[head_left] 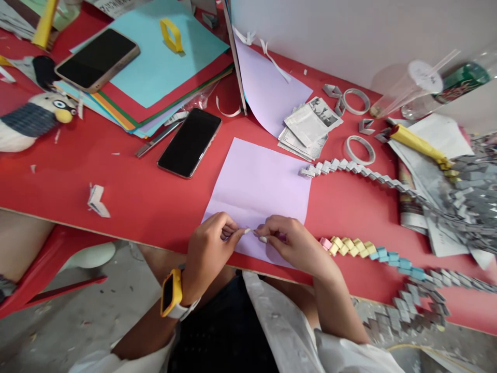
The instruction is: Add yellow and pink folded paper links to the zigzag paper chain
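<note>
My left hand (215, 241) is closed in a pinch over the lower part of a lilac paper sheet (264, 176), near the table's front edge. Facing it, my right hand (289, 241) pinches too, the fingertips of both nearly meeting. Whatever sits between them is too small to make out. A bit of pink shows under my right fingers. Just beyond that hand runs a folded-paper chain (353, 247) in pink, yellow, blue and grey. The lilac sheet has a crease across it. Another chain, of grey newsprint (349, 167), rests its end on the sheet's right corner.
A black phone (190, 142) and a metal-bladed cutter (159, 140) lie left of the sheet. Behind are stacked coloured papers (155, 67) with a second phone (97, 59). Newsprint pieces (312, 124), tape rings (360, 150) and a plastic cup (421, 80) stand to the right.
</note>
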Demonstrator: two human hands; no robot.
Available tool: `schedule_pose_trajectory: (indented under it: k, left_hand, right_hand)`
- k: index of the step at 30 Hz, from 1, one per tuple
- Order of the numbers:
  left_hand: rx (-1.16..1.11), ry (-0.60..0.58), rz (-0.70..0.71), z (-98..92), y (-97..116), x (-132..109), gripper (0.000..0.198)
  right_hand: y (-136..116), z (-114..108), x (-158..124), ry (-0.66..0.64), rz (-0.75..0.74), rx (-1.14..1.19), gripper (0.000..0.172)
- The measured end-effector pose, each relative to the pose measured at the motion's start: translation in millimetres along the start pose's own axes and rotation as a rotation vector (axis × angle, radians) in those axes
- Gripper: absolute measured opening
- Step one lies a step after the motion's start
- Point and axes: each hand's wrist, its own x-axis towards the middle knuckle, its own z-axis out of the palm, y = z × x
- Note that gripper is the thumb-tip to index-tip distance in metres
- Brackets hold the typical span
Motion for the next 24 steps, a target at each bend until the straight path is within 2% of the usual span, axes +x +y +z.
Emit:
schedule_pose_trajectory:
  k: [5, 10, 13, 17, 21, 24]
  left_hand:
    - [-0.072, -0.012, 0.004, -3.5, -3, 1, 0.024]
    - [-0.219, -0.136, 0.044, -14.6, -12, 3, 0.005]
    - [-0.236, -0.160, 0.078, -17.6, -14, 2, 0.004]
    - [-0.216, -0.111, 0.107, -14.5, -13, -1, 0.008]
    - [-0.175, -0.033, 0.054, -9.4, -13, -3, 0.008]
    - [-0.091, -0.033, 0.027, -7.0, -10, -2, 0.004]
  right_hand:
    - [-2, -2, -1, 0.010, 0.037, -0.025, 0.023]
    - [-11, -4, -1, -0.006, 0.122, -0.163, 0.014]
    - [-19, 3, 5, 0.003, 0.096, -0.218, 0.016]
    - [-25, 15, 16, 0.021, 0.103, -0.205, 0.016]
    - [-26, 18, 19, 0.023, 0.132, -0.178, 0.016]
    - [-25, 18, 19, 0.037, 0.140, -0.173, 0.018]
